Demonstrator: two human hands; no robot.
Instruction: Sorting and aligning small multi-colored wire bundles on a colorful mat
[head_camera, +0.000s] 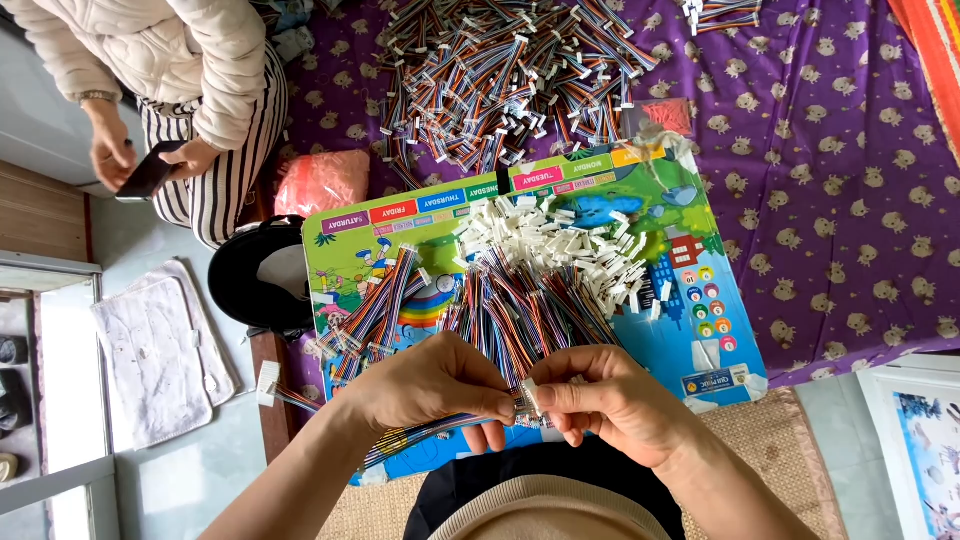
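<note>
My left hand (435, 385) pinches the end of a multicoloured ribbon cable (430, 428) that trails down to the left. My right hand (600, 395) pinches a small white plastic connector (529, 395) against that cable end. The two hands meet fingertip to fingertip above a colourful picture board (700, 300). On the board lie a heap of loose white connectors (560, 245), a bundle of bare ribbon cables (520, 305) and a smaller bundle of cables (375, 300) to the left.
A large pile of finished cables with white connectors (500, 80) lies on a purple patterned cloth (830, 180). Another person (190, 90) sits at upper left holding a phone (150, 170). A black cap (255, 275), a red bag (322, 182) and a woven mat (770, 450) are nearby.
</note>
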